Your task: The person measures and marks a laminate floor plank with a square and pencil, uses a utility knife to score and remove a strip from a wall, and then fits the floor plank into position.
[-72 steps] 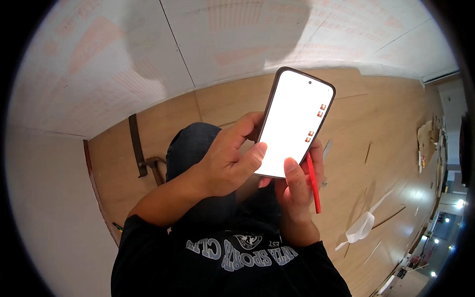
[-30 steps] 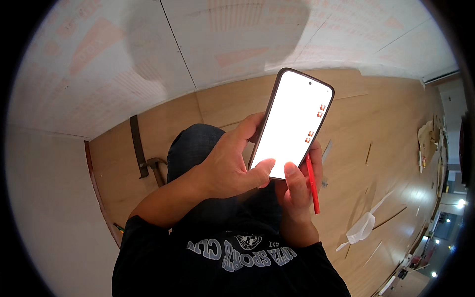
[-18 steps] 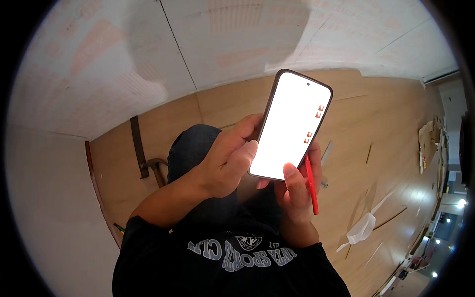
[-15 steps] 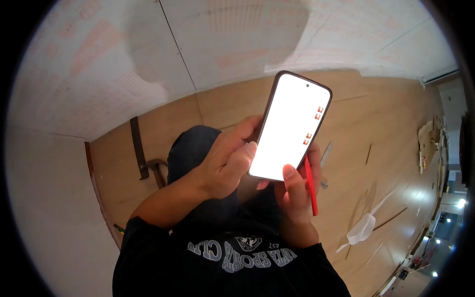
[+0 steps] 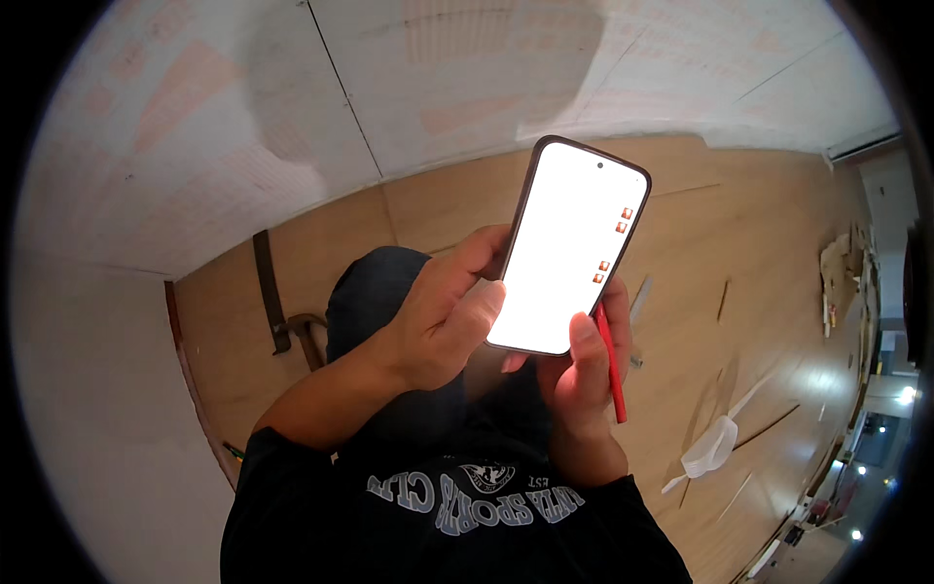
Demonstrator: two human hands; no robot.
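Observation:
A smartphone (image 5: 564, 243) with a bright white screen and a dark case is held upright and slightly tilted before me. Around its left edge my left hand (image 5: 443, 316) is closed, the thumb lying along the side of the screen. My right hand (image 5: 584, 365) supports the lower right corner, with its thumb over the bottom of the screen. A red pencil-like stick (image 5: 610, 365) is tucked in the right hand beside the phone. The fingers behind the phone are mostly hidden.
A hammer (image 5: 307, 336) and a flat dark metal bar (image 5: 268, 282) lie on the wooden floor (image 5: 681, 234) at left. A white strip (image 5: 710, 448) and thin sticks are scattered at right. Ahead rises a board wall (image 5: 438, 88). Cardboard (image 5: 835, 277) lies far right.
My right thumb has moved slightly up and right, away from the bottom of the screen's middle. The phone has barely shifted, and my left hand keeps its grip.

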